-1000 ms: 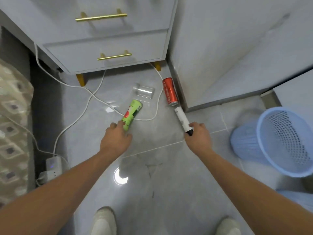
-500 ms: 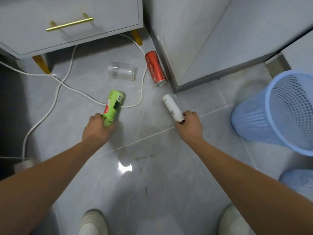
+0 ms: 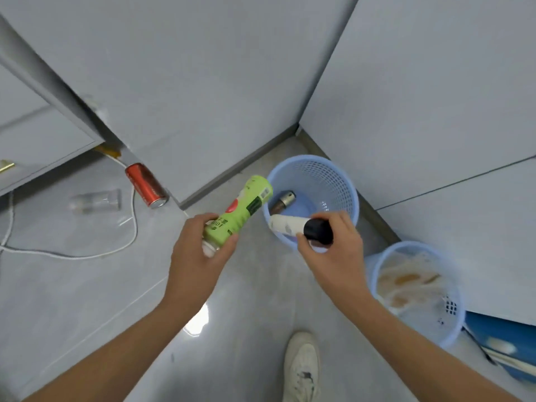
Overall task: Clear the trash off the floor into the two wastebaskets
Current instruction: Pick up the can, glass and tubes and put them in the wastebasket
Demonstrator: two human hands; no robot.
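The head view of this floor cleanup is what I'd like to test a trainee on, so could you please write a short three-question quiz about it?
1. True or false: the left hand grips the green bottle.
2. Which item lies on the floor beside the red can? A) a clear plastic cup B) a spoon C) a sponge
3. Fill in: the right hand holds the white tube by its black cap, above the rim of the far blue ____.

Key: 1 true. 2 A, the clear plastic cup. 3 wastebasket; the near wastebasket already holds pale crumpled trash.
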